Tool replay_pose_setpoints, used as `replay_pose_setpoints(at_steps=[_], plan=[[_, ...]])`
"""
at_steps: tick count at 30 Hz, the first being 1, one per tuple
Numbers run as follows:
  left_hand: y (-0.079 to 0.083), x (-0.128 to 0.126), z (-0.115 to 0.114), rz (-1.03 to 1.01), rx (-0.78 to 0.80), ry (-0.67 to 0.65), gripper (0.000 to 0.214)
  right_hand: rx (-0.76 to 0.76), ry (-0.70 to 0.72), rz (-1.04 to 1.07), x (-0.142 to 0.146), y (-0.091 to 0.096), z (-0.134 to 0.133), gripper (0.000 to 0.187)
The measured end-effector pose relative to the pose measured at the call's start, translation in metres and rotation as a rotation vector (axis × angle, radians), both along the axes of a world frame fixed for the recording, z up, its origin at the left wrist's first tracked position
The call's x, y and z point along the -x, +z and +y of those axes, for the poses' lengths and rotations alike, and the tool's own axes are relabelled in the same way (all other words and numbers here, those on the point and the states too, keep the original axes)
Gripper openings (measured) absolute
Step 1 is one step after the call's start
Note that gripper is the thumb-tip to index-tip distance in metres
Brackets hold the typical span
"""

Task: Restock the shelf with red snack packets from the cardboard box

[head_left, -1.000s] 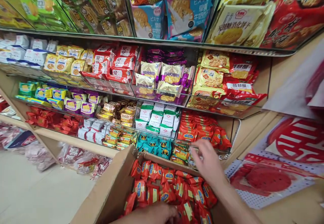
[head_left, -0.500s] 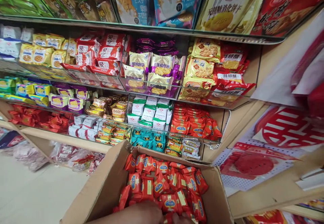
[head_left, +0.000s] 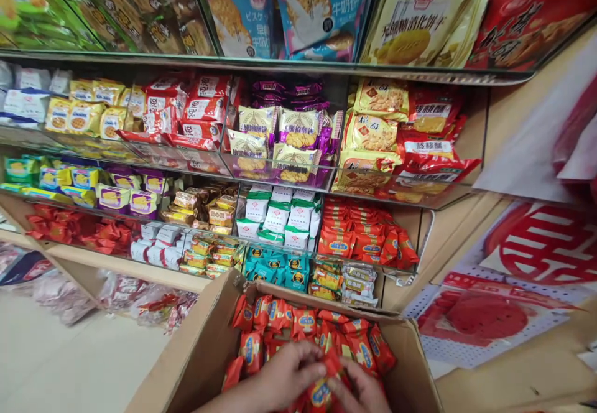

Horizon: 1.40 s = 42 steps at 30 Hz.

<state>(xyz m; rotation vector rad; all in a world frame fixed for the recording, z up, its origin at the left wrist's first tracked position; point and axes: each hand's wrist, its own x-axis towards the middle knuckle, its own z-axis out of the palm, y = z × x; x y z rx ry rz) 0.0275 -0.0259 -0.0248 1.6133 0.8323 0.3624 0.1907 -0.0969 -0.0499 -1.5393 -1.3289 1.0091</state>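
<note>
An open cardboard box (head_left: pixel 186 351) stands low in front of me, with many small red wrapped snack packets (head_left: pixel 252 352) inside it. Over the box, my right hand (head_left: pixel 361 388) is closed round a red snack packet (head_left: pixel 321 393) with a blue and yellow label. From the other side my left hand (head_left: pixel 284 375) has its fingers curled in and its thumb and fingertips at the same cluster of red packets. How many packets lie between the hands is hidden. Similar red packets (head_left: pixel 368 239) are stacked in the shelf bin beyond the box.
Clear-fronted shelf bins (head_left: pixel 280 173) hold rows of wrapped biscuits. White and green packets (head_left: pixel 275 214) are left of the red stack, teal packets (head_left: pixel 277 270) below. A pegboard (head_left: pixel 452 332) with red decorations is on the right. Plastic bags (head_left: pixel 121 288) lie under the shelf.
Both hands have risen from the low edge of the box and now show above the packets, a red packet between them. The view has tilted slightly, so the shelves sit lower.
</note>
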Motion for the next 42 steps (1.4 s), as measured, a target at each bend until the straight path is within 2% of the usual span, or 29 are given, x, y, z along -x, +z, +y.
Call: replay_pose_setpoints(at_steps=[4,7,9,12,14,16,18,21,23,26,27,30,33,37,39,42], plan=[[0.011,-0.005,-0.001,-0.302,0.244,0.063,0.065,0.041,-0.198,0.380,0.003,0.024,0.000,0.028],[0.016,-0.004,0.001,-0.324,0.327,0.105,0.063,0.091,-0.299,0.707,0.008,0.029,-0.002,0.024],[0.020,-0.002,0.003,-0.324,0.367,0.075,0.053,0.093,-0.355,0.860,0.011,0.030,-0.003,0.025],[0.024,-0.001,0.002,-0.359,0.391,0.048,0.042,0.113,-0.437,0.961,0.014,0.031,-0.003,0.028],[0.023,-0.002,0.001,-0.391,0.406,0.112,0.043,0.105,-0.463,0.986,0.018,0.030,-0.003,0.030],[0.020,-0.004,-0.001,-0.396,0.432,0.182,0.046,0.089,-0.432,0.985,0.024,0.027,-0.004,0.032],[0.015,-0.005,-0.004,-0.388,0.420,0.210,0.045,0.085,-0.332,0.946,0.030,0.024,-0.006,0.036],[0.009,-0.006,-0.005,-0.401,0.334,0.170,0.042,0.069,-0.178,0.748,0.025,0.027,-0.004,0.042],[0.007,-0.005,-0.005,-0.401,0.289,0.143,0.042,-0.010,-0.206,0.517,0.010,0.040,0.003,0.046],[0.004,-0.005,-0.004,-0.345,0.276,0.145,0.040,-0.280,-0.344,0.106,-0.026,0.082,0.027,0.046],[0.002,-0.005,-0.004,-0.323,0.278,0.148,0.040,-0.379,-0.344,-0.044,-0.038,0.099,0.038,0.044],[-0.005,-0.005,-0.004,-0.278,0.259,0.146,0.038,-0.617,-0.180,-0.533,-0.069,0.146,0.073,0.031],[-0.012,-0.006,-0.004,-0.255,0.227,0.126,0.035,-0.584,0.025,-0.768,-0.092,0.170,0.102,0.037],[-0.015,-0.004,-0.004,-0.225,0.206,0.096,0.031,-0.425,0.167,-1.019,-0.116,0.173,0.119,0.032],[-0.014,-0.004,-0.004,-0.193,0.199,0.083,0.029,-0.405,0.186,-1.134,-0.122,0.171,0.122,0.028],[-0.013,-0.004,-0.007,-0.136,0.172,0.068,0.024,-0.396,0.132,-1.208,-0.122,0.170,0.122,0.025]])
